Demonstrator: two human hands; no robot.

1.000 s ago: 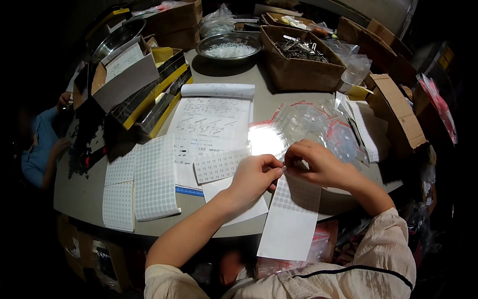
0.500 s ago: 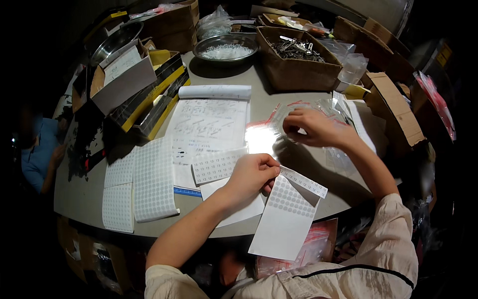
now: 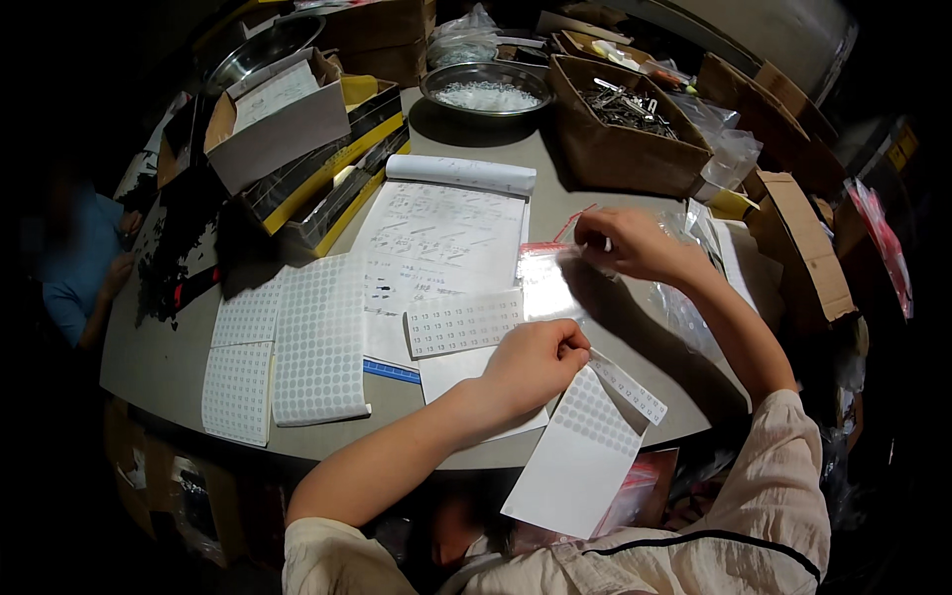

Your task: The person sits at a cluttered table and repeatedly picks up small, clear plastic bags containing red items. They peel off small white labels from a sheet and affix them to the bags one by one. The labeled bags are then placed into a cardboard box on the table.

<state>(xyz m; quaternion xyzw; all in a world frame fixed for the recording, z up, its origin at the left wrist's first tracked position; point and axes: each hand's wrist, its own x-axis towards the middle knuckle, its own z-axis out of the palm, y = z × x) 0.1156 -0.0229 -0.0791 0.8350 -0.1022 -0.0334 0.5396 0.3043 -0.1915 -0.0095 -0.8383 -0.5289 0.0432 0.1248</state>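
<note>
Cream short sleeves, dark seam, bare forearms

- Light falls from above onto the table [image 3: 178, 387]; surroundings drop to near black.
- Glare whitens the clear plastic bag [image 3: 547, 281].
- Hard shadows lie beside the boxes and forearms.
- Fisheye bends edges; corners vignette dark, rim details soft.

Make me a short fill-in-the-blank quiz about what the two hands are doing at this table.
1. The left hand pinches a sheet of round ____ that hangs over the table edge.
2. The right hand rests on a clear plastic ____ with a red strip.
3. The open notepad lies in front of a round ____ bowl.

Missing words: stickers; bag; metal
</note>
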